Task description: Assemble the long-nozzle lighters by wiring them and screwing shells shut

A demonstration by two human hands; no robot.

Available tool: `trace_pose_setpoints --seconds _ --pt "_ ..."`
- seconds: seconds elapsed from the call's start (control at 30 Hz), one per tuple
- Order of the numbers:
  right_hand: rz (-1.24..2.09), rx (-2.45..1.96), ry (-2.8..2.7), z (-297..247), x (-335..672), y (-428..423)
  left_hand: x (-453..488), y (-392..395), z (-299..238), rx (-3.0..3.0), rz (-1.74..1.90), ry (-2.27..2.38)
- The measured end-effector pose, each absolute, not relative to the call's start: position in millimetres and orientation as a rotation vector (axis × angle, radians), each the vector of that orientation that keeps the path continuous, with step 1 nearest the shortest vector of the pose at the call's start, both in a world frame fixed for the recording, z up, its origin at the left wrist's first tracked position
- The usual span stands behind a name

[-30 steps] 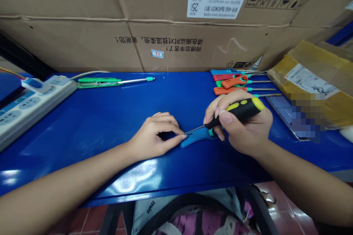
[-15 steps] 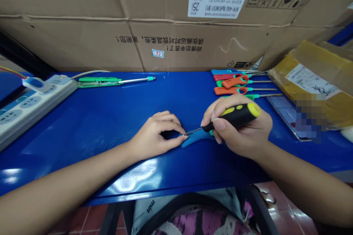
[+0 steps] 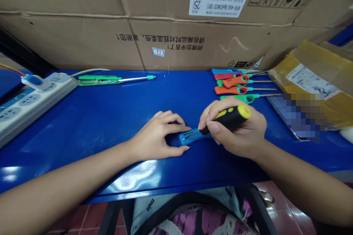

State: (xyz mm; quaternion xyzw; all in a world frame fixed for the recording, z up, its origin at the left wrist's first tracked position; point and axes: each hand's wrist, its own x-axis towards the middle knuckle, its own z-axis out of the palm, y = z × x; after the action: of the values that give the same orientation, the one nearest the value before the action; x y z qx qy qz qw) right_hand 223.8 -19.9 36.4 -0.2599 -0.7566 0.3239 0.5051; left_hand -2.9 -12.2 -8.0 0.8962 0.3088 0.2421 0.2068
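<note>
A blue lighter handle (image 3: 190, 137) lies on the table between my hands. My right hand (image 3: 242, 128) grips a screwdriver (image 3: 228, 118) with a black and yellow handle. Its thin shaft slants down to the left, and the tip is over the left end of the blue handle. The right part of the lighter is hidden behind my right hand. My left hand (image 3: 160, 137) rests at the handle's left end, thumb and index finger spread apart on either side of it. The index fingertip is close to the handle's far edge; whether it touches, I cannot tell.
Several coloured long-nosed lighters (image 3: 234, 81) lie at the back right, beside a phone (image 3: 286, 117) and a taped parcel (image 3: 311, 80). A green lighter with its inside showing (image 3: 110, 80) lies back left, near a power strip (image 3: 35, 102). A large cardboard box (image 3: 165, 25) stands behind.
My left thumb and index finger have parted from their pinch at the screwdriver tip, uncovering the handle's end. My right hand and the screwdriver have shifted slightly left.
</note>
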Motion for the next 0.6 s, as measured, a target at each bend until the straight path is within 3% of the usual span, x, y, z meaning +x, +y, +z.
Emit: trace_pose_setpoints --seconds 0.6 --pt "0.792 -0.671 -1.797 37.4 220.1 -20.4 -2.3 -11.6 -9.5 2.495 0.695 0.846"
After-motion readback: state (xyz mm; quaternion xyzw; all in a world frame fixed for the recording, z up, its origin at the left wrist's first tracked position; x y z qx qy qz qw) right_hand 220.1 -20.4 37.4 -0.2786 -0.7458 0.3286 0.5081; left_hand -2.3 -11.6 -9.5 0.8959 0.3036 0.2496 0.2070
